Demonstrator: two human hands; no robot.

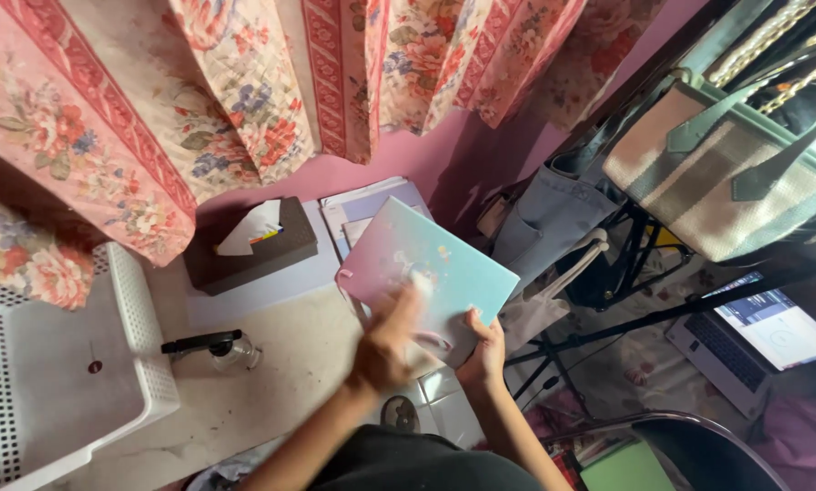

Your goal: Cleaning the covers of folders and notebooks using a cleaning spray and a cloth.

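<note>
Item: pastel notebook (pixel 431 264) — pale blue-and-pink cover, thin, held tilted above the desk (pixel 272 364), its far corner over a stack of papers (pixel 372 205).
Right hand (pixel 485 350): closed on the notebook's near right corner, thumb on top, bearing its weight.
Left hand (pixel 385 341): blurred with motion, lying across the lower cover; fingers look spread and flat rather than gripping, though the blur keeps me from saying for certain.
Step in hand: by my reading, a wiping or brushing pass over the cover, or the start of opening it — I cannot tell which.
Next move calls for: a steady right-hand hold so the book does not swing, and light pressure from the flat hand along the cover.
Nearby, desk: brown tissue box (pixel 253 244) well left of the notebook; small clear bottle with a black cap (pixel 212 345) near the white perforated basket (pixel 140 336).
Nearby, right: striped tote bag (pixel 717 173) hanging; open laptop (pixel 758 336) low down.
Backdrop: floral quilted fabric (pixel 244 82) against a pink wall.
</note>
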